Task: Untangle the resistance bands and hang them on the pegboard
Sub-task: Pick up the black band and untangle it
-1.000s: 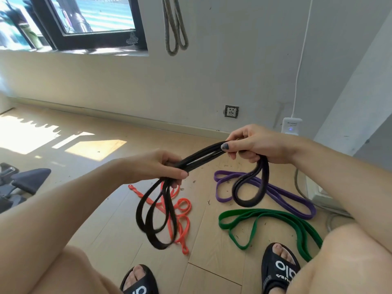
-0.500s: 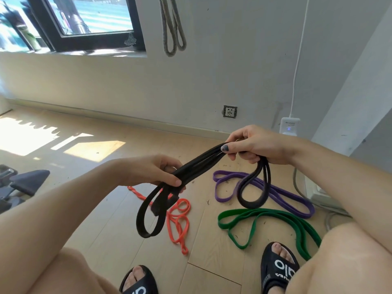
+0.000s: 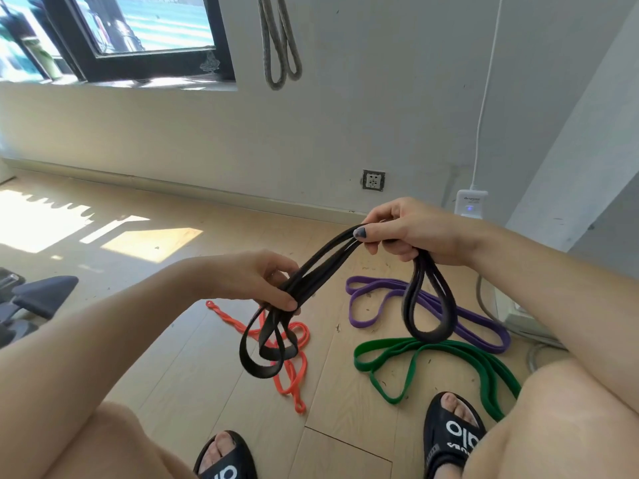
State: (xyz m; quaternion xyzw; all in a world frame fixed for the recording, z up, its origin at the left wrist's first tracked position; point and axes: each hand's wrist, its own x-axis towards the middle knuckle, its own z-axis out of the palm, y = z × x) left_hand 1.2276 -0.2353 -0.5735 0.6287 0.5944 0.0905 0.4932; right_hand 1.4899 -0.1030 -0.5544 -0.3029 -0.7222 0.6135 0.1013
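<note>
Flooring is pale wood-look plank (image 3: 328, 420), littered with small debris and lit by sun patches at left. The white wall (image 3: 363, 108) carries a socket (image 3: 373, 180), a black-framed window (image 3: 145, 69) and a grey band (image 3: 278, 46) hanging in two loops. The black resistance band (image 3: 325, 264), flat matte rubber, spans both hands, loops drooping at each end. The left hand (image 3: 256, 278) pinches it, fingers curled; the right hand (image 3: 408, 233) grips it likewise. Orange band (image 3: 294, 371), purple band (image 3: 477, 323) and green band (image 3: 397, 350) lie on the floor.
</note>
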